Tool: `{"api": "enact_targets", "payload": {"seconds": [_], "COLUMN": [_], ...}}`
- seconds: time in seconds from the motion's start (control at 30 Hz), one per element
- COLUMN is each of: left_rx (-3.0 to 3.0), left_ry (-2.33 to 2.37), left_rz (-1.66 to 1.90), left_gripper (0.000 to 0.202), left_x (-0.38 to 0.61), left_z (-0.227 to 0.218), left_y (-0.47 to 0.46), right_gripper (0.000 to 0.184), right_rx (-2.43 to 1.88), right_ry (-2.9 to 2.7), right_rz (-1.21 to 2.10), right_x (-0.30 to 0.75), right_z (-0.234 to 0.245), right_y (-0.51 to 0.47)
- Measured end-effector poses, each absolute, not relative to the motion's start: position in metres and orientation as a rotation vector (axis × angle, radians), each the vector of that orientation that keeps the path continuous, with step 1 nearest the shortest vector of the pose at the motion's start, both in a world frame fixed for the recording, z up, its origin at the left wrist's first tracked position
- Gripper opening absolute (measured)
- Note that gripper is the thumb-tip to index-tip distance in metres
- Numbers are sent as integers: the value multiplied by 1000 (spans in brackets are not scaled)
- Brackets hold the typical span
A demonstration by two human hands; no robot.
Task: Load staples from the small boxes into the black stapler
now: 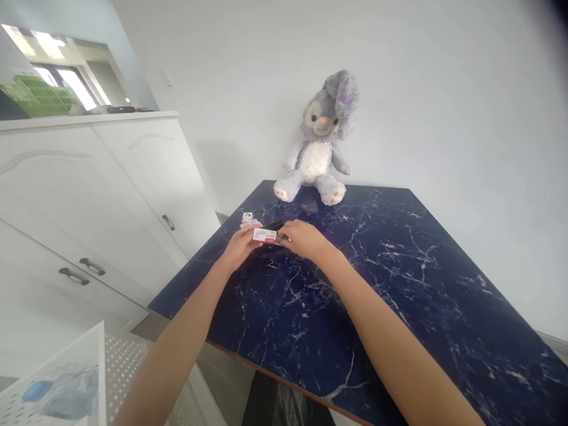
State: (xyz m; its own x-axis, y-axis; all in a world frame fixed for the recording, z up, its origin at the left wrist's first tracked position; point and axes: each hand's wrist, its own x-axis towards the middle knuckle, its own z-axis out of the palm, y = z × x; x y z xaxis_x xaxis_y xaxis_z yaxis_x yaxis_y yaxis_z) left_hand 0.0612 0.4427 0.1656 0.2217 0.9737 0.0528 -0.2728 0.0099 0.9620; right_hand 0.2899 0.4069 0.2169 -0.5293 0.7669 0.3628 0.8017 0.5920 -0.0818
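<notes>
My left hand (239, 245) and my right hand (304, 238) meet over the dark blue marbled table (399, 296). Both pinch a small white and red box (265, 236) between them, the left at its left end, the right at its right end. A black object (275, 225) lies just behind the box, partly hidden by my fingers. Two more small white and red boxes (248, 220) sit on the table just beyond my left hand.
A grey plush rabbit (317, 142) sits at the table's far edge against the white wall. White cabinets (89, 195) with dark handles stand to the left, a green crate (38, 94) on top. A white perforated panel (66, 378) is at lower left.
</notes>
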Motion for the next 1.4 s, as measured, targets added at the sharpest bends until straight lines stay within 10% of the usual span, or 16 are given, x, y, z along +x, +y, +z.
{"api": "enact_targets", "payload": {"seconds": [1.4], "left_rx": [935], "left_ry": [724], "left_rz": [1228], "left_gripper": [25], "left_x": [57], "left_z": [173], "left_y": [442], "right_gripper": [14], "right_rx": [-1185], "right_ry": [-1843], "right_rz": [482], "right_x": [287], "right_z": [227], "right_y": [407]}}
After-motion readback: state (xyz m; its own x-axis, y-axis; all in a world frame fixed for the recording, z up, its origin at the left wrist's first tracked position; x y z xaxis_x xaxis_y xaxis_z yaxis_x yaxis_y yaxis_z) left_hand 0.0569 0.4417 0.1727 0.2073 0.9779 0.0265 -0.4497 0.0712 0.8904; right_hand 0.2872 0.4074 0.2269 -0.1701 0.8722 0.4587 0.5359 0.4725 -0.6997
